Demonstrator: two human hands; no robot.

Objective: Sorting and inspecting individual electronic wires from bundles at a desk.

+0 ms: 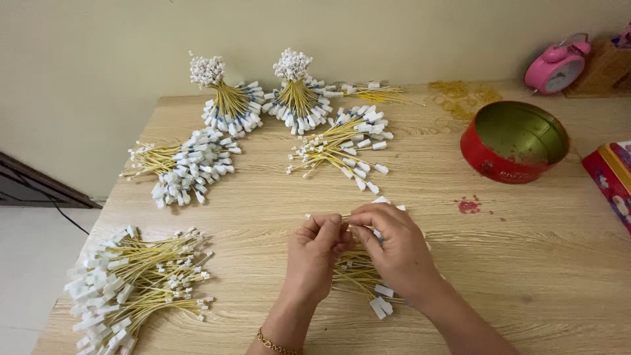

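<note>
Small bunch of yellow wires with white connectors [358,273], held under and between my two hands near the front edge of the wooden table [526,263]. Its long axis runs roughly left to right and slightly toward me, the larger white plugs [381,304] pointing right and toward me, the small terminals hidden under my fingers.

My left hand [315,253] is curled, thumb and fingertips pinched on the wire ends. My right hand [394,246] is likewise closed over the bunch, its thumb and forefinger meeting the left hand's fingertips. Both grasp the same bunch; exactly how many wires lie in the pinch cannot be told.

Step in hand, as I judge it: gathering and aligning the wire ends of one bunch. The next move appears to call for keeping the ends level while the grip is tightened, without letting strands slip sideways.

Relative to this bunch: a large loose pile of wires [131,283] lies to the left; a fanned pile [181,164] lies beyond that; a spread pile [345,144] lies straight beyond. Two upright tied bundles [227,98] and [296,92] stand farthest back, by the wall. A red round tin [514,141] lies beyond and right, with a pink alarm clock [557,64] behind it.
</note>
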